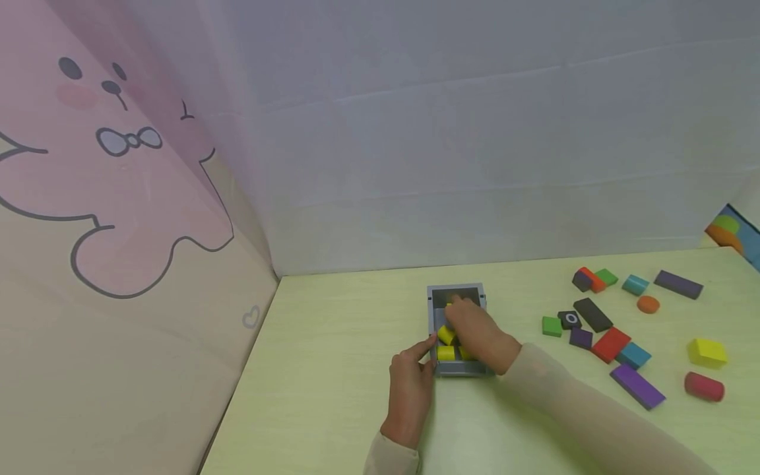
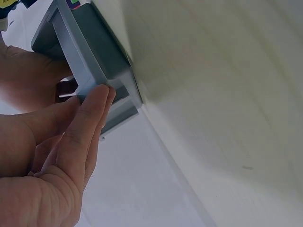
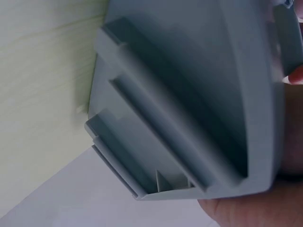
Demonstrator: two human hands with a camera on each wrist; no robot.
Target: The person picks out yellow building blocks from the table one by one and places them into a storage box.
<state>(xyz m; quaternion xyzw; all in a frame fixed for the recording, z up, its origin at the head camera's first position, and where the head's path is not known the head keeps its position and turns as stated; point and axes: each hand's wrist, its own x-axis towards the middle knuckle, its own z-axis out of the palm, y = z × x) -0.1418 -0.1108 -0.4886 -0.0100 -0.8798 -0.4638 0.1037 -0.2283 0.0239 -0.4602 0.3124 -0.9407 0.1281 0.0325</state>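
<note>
A grey open box stands on the table with several yellow blocks inside it, some of them round-sided. My left hand holds the box's left wall near its front corner. Its fingers lie along the grey wall in the left wrist view. My right hand reaches down over the right wall into the far part of the box. A bit of yellow shows at its fingertips, but the hand hides most of it, so whether it pinches a block is unclear. The right wrist view mostly shows the box's outer side.
Loose colored blocks lie to the right, among them a red block, a purple block, a black block, a yellow block and a red cylinder. A pale curtain rises behind the table.
</note>
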